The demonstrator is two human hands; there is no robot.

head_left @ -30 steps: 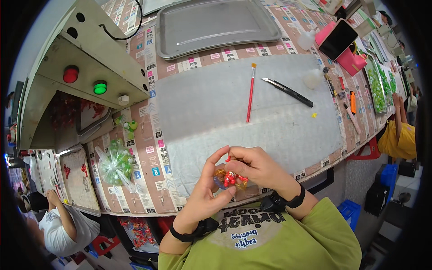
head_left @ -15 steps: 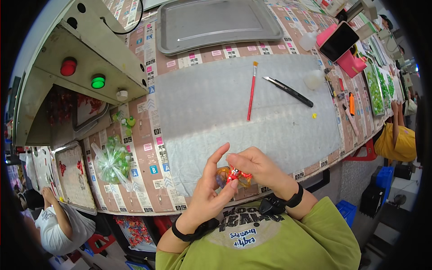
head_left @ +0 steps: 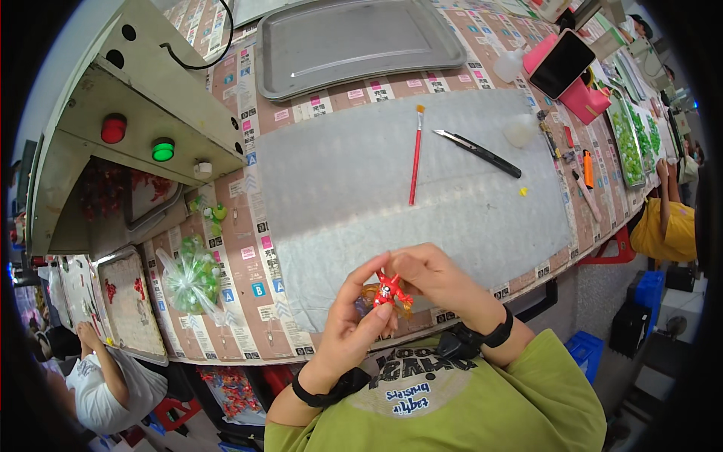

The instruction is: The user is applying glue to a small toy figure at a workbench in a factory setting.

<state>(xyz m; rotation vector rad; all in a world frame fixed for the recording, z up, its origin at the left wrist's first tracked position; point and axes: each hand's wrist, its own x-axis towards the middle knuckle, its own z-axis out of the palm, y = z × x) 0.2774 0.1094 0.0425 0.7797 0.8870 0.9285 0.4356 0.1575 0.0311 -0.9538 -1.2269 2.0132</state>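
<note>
We're pinching a small red figure [head_left: 389,288] at 6 o'clock, left hand [head_left: 352,325] and right hand [head_left: 435,280] fingers both gripping; it's tiny, so we're probably risking a slip onto the grey mat [head_left: 376,188]

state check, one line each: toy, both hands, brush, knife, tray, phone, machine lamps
red toy figure: held up over the table's near edge, between both hands
left hand: closed on the toy
right hand: fingertips on the toy
red paintbrush: lying flat on the mat
utility knife: lying flat
metal tray: empty
phone: screen dark
green lamp: lit
</note>
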